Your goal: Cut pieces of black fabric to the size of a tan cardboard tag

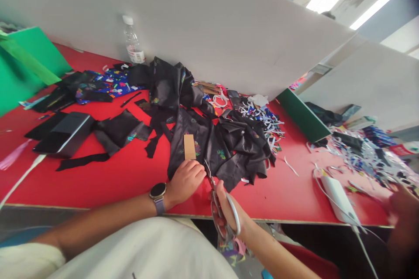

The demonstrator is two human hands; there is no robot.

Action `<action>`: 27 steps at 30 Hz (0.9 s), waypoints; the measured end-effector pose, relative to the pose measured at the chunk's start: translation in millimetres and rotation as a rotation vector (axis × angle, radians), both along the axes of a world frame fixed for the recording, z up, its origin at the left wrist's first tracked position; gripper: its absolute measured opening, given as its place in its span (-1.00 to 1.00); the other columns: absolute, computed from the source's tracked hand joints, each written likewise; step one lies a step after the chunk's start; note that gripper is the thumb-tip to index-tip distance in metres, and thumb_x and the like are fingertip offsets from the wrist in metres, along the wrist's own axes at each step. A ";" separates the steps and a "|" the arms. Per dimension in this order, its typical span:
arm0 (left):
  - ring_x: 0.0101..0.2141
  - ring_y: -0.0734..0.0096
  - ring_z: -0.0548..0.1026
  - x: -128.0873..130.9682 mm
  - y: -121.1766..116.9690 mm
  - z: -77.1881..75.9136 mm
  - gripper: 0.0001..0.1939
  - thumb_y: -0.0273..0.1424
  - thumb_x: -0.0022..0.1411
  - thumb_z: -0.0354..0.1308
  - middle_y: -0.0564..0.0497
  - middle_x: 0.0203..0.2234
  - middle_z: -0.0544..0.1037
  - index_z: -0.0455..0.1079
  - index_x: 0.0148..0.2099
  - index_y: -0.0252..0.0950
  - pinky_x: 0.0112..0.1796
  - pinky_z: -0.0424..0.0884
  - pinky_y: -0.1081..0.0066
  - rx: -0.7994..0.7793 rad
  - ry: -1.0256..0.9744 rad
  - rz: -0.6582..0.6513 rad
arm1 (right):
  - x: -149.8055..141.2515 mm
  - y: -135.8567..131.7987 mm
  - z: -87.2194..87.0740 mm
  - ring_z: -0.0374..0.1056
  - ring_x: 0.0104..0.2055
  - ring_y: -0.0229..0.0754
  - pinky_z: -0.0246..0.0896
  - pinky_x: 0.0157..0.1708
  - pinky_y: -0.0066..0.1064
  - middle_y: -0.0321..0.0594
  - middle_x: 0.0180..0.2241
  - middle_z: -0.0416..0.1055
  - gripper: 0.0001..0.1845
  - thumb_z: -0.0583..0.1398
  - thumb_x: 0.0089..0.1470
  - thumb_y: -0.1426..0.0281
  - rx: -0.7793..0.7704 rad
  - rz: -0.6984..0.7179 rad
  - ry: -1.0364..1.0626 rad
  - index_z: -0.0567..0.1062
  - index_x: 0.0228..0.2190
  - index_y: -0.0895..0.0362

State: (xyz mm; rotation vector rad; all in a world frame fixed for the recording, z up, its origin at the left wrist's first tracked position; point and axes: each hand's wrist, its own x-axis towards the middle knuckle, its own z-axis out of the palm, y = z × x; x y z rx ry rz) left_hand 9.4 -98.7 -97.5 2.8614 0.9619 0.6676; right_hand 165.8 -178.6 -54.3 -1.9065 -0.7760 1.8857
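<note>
My left hand [186,179] is closed at the near edge of a black printed fabric piece [188,122], its fingers curled on the cloth. Under its knuckles lies the end of a small tan cardboard rectangle [189,147], flat on the fabric. My right hand [225,207] grips a pair of metal scissors [209,170] by the handles. Their blades point away from me beside my left fingertips, at the fabric, and one blade looks serrated. Whether cloth lies between the blades I cannot make out. A crumpled heap of black fabric [244,139] spreads to the right.
On the red table [137,183], a phone leans on a black block [65,133] with a white cable. A plastic bottle [133,41] stands by the grey partition [203,22]. Offcuts [266,117] lie near a green divider [304,115]. Another person's hand [404,202] is far right, beyond a white power bank [337,198].
</note>
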 end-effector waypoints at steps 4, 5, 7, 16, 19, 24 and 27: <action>-0.17 0.25 0.37 0.3 0.1 -1.3 -0.88 -0.49 0.32 0.03 -0.02 -0.29 0.49 0.39 -0.26 -0.29 -0.17 0.27 0.25 0.010 -0.005 -0.005 | -1.4 -1.8 -1.5 -0.09 -0.84 -0.42 -0.10 -0.89 -0.58 -0.47 -0.80 -0.03 -0.28 -0.26 0.06 -0.28 0.002 -0.034 -0.001 0.13 -0.61 0.09; -0.17 0.25 0.37 0.5 0.1 -2.0 -0.88 -0.49 0.31 0.03 -0.02 -0.29 0.49 0.38 -0.26 -0.29 -0.17 0.27 0.25 0.013 -0.007 -0.004 | -1.2 -2.6 -3.0 -0.09 -0.84 -0.42 -0.12 -0.89 -0.59 -0.47 -0.79 -0.03 -0.28 -0.25 0.06 -0.27 0.020 -0.030 0.004 0.13 -0.61 0.09; -0.18 0.26 0.37 0.7 0.1 -3.5 -0.89 -0.49 0.31 0.03 -0.02 -0.29 0.49 0.38 -0.26 -0.29 -0.17 0.27 0.25 0.023 -0.014 -0.003 | -0.8 -3.9 -6.0 -0.07 -0.83 -0.43 -0.14 -0.89 -0.61 -0.47 -0.78 -0.02 -0.29 -0.23 0.06 -0.28 0.063 -0.038 0.016 0.13 -0.59 0.10; -0.17 0.26 0.37 0.8 0.3 -5.2 -0.89 -0.48 0.32 0.04 0.00 -0.28 0.50 0.38 -0.26 -0.29 -0.15 0.27 0.25 0.030 -0.041 -0.011 | -2.2 0.1 3.0 0.00 -0.84 -0.38 -0.02 -0.89 -0.56 -0.44 -0.80 0.04 -0.24 -0.31 0.04 -0.28 -0.045 -0.026 0.013 0.19 -0.58 0.10; -0.17 0.26 0.38 1.1 0.5 -5.1 -0.90 -0.48 0.31 0.06 0.00 -0.28 0.50 0.38 -0.27 -0.29 -0.15 0.28 0.25 0.034 -0.045 -0.006 | -2.7 3.3 6.9 -0.01 -0.85 -0.38 -0.04 -0.89 -0.57 -0.45 -0.81 0.05 -0.25 -0.30 0.07 -0.26 -0.032 -0.038 0.014 0.19 -0.58 0.10; -0.17 0.27 0.38 1.4 0.5 -5.0 -0.91 -0.48 0.30 0.07 0.02 -0.29 0.51 0.39 -0.26 -0.29 -0.15 0.28 0.25 0.039 -0.059 0.004 | -6.0 7.9 14.9 -0.02 -0.84 -0.39 -0.01 -0.89 -0.56 -0.48 -0.77 0.03 -0.32 -0.29 0.16 -0.17 -0.045 -0.072 -0.005 0.21 -0.54 0.11; -0.18 0.27 0.39 1.4 0.6 -4.8 -0.91 -0.48 0.30 0.07 0.02 -0.29 0.51 0.39 -0.26 -0.28 -0.15 0.28 0.25 0.043 -0.063 0.000 | -6.9 8.4 17.3 -0.02 -0.84 -0.39 -0.02 -0.90 -0.56 -0.48 -0.76 0.02 -0.34 -0.30 0.20 -0.12 -0.048 -0.073 -0.014 0.21 -0.54 0.11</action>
